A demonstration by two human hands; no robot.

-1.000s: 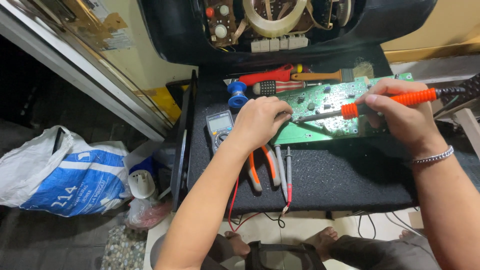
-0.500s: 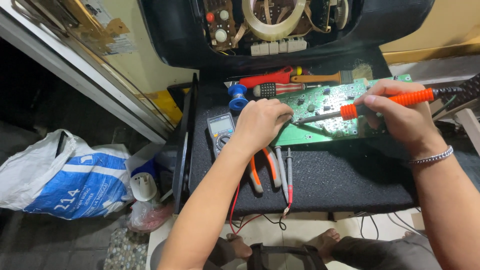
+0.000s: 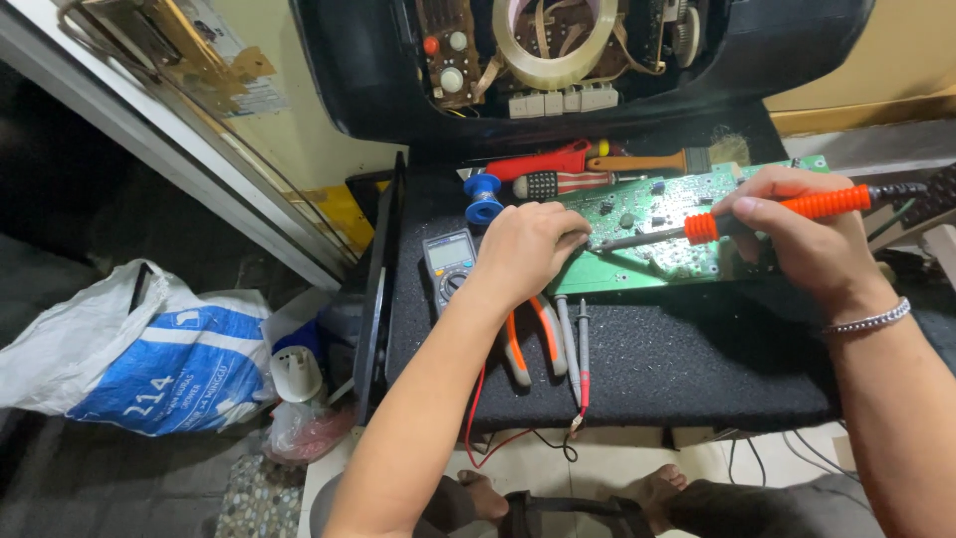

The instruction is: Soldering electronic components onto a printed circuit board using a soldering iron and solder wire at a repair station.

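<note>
A green circuit board [image 3: 665,261] lies on a black mat [image 3: 687,359]. My right hand [image 3: 812,239] grips an orange-handled soldering iron [image 3: 787,209], whose metal tip touches the board near its left end. My left hand [image 3: 523,249] rests curled at the board's left edge, fingers pinched close to the iron's tip; whatever they hold is too small to see.
A grey multimeter [image 3: 450,267], orange-handled pliers [image 3: 528,344] and two test probes [image 3: 578,344] lie by my left wrist. A blue spool [image 3: 484,197], red tool [image 3: 543,162], screwdriver [image 3: 558,183] and brush [image 3: 652,159] sit behind. An opened black appliance [image 3: 558,60] looms behind. A white-blue bag [image 3: 139,354] lies left.
Both hands stay at the board with the iron's tip in the same place. Only the camera view has shifted slightly.
</note>
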